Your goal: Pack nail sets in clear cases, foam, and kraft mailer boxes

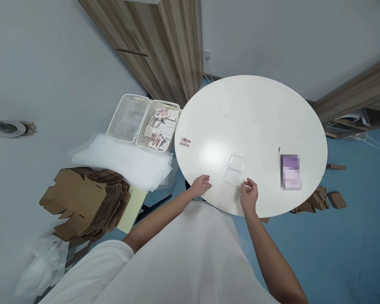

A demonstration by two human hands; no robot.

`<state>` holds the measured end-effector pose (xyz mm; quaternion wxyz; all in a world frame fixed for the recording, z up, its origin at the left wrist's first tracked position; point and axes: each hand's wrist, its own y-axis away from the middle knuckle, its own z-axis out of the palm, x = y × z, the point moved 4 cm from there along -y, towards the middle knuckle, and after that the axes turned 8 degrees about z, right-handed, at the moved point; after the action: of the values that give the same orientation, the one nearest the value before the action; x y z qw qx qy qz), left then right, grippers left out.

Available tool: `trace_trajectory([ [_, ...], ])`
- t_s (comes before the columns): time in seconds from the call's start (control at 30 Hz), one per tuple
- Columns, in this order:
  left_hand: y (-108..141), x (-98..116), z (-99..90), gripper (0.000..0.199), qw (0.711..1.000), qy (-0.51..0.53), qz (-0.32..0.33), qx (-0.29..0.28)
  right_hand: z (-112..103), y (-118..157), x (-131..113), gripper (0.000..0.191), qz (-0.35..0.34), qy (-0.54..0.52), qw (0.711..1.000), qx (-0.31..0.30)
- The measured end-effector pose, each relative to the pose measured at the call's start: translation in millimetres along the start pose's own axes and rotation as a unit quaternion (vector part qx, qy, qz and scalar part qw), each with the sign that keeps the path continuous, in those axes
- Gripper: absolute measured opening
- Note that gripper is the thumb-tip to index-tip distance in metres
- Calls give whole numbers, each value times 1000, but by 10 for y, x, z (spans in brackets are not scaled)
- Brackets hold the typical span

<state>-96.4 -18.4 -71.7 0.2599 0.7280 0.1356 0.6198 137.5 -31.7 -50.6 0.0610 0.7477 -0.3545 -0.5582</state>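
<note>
A clear plastic case [234, 169] lies opened out on the white oval table [256, 109], near its front edge. My left hand [201, 185] is over the table edge to the left of the case, fingers apart and holding nothing. Just right of the case is my right hand [249, 194], its fingers curled; whether anything small is between them cannot be made out. A small sheet of reddish-pink pieces [185, 142] rests near the table's left edge. Toward the right side lies a blurred purple and pink item [290, 172].
Left of the table stand two white baskets, one with clear plastic [129, 118], one with printed cards [161, 128]. White translucent sheets [123, 158] and stacked flat cardboard boxes [82, 198] are nearer. More cardboard [318, 199] lies beyond the table's right edge.
</note>
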Motion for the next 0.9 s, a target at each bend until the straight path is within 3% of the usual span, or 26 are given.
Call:
trace_trajectory([
  [0.17,-11,-46,-526,41,1000,20,20,13,391,175,-404,41,-60,-4,998,-18],
  [0.37,49,-104,-1308,41,993,60,38,90,1271,418,-786,40,-105,31,986,-128],
  [0.57,163,-273,-1939,38,983,44,56,167,2045,631,-918,37,-127,82,961,-230],
  [0.7,106,-193,-2088,42,983,40,94,150,2380,539,-960,46,-124,104,967,-195],
  [0.8,-83,17,-2039,47,984,62,134,101,2513,340,-967,54,-89,84,981,-150],
  [0.9,-355,224,-1932,55,985,67,146,64,2577,140,-977,61,-64,85,984,-143],
])
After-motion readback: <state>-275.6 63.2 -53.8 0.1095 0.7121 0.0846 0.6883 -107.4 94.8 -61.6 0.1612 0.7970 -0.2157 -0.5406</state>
